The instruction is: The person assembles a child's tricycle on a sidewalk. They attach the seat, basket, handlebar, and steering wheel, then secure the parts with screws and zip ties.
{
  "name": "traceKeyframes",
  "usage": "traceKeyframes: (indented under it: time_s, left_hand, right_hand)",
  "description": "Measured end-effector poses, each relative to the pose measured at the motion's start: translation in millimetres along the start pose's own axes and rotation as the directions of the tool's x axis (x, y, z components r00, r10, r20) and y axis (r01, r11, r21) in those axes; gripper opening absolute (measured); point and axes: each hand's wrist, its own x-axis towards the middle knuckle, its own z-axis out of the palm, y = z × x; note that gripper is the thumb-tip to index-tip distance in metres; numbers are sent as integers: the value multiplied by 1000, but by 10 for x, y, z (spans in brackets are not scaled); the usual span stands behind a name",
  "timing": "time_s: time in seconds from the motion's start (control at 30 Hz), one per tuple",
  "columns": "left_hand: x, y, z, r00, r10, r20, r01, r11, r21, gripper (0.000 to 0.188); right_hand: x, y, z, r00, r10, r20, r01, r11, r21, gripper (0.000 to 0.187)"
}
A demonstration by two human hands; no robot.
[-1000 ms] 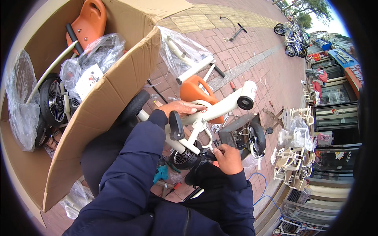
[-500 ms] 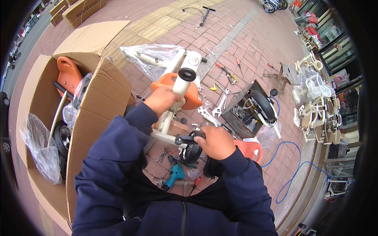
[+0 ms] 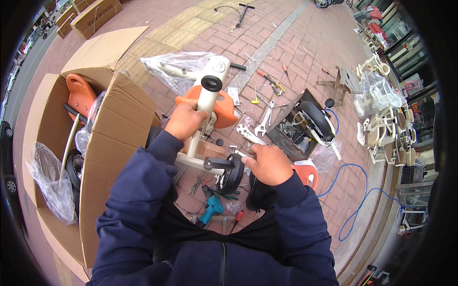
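Observation:
A cream-white child's bike frame [image 3: 194, 142] stands before me, its open tube end with a black ring facing up. My left hand [image 3: 185, 122] is closed round the tube below that ring. An orange plastic seat [image 3: 223, 108] lies just behind the tube. Low on the frame a black pedal [image 3: 220, 164] sticks out, with a small black-tyred wheel [image 3: 232, 175] by it. My right hand [image 3: 270, 165] hovers right of the wheel, apart from the pedal, thumb and fingers pinched together; what they hold, if anything, is hidden. Wrenches [image 3: 261, 129] lie beyond it.
An open cardboard box [image 3: 114, 157] with bike parts stands at left. A teal power drill [image 3: 211, 209] lies between my legs. At right are a metal toolbox [image 3: 291, 143] with a wheel on it, a blue hose [image 3: 365, 190] and stacked cream frames [image 3: 389, 136]. A floor pump [image 3: 242, 15] lies far off.
My right hand has let go of the pedal and moved a little right and up. My left hand still grips the tube, which has shifted slightly left with the frame.

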Motion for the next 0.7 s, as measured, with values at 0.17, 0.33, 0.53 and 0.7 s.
traceKeyframes:
  time_s: [0.17, 0.33, 0.53, 0.7]
  left_hand:
    - [149, 211, 74, 976, 171, -139, -179, 982, -52, 32]
    - [364, 269, 253, 930, 323, -173, -328, 945, -2, 25]
    - [270, 503, 168, 898, 360, -252, -360, 932, 47, 16]
    - [86, 714, 52, 800, 502, -327, -526, 850, 18, 17]
  right_hand:
    - [306, 11, -82, 996, -36, -85, 36, 999, -2, 31]
    - [548, -98, -78, 988, -31, -151, 45, 995, 90, 30]
    - [581, -82, -103, 980, 33, -197, -21, 998, 63, 29]
    - [552, 3, -161, 937, 56, -345, -14, 992, 122, 27]
